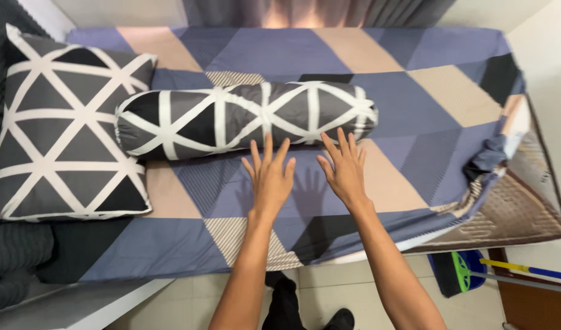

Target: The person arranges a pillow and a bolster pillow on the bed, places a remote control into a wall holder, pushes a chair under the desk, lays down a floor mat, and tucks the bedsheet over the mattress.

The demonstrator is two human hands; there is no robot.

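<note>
My left hand (270, 175) and my right hand (343, 167) hover flat over the bed, fingers spread, holding nothing. Their fingertips reach almost to the near side of a long bolster (244, 117) with a black, grey and white triangle pattern, which lies across the bed. Shadows of both hands fall on the sheet (408, 110), a fitted cover of blue, beige and dark diamonds. A square pillow (66, 125) in the same triangle pattern lies at the left end.
The sheet's near right corner (491, 156) has come off, baring the brown mattress (524, 201). A broom head (457, 272) with a blue and yellow handle lies on the tiled floor at the right. Dark bedding (18, 256) sits at the lower left.
</note>
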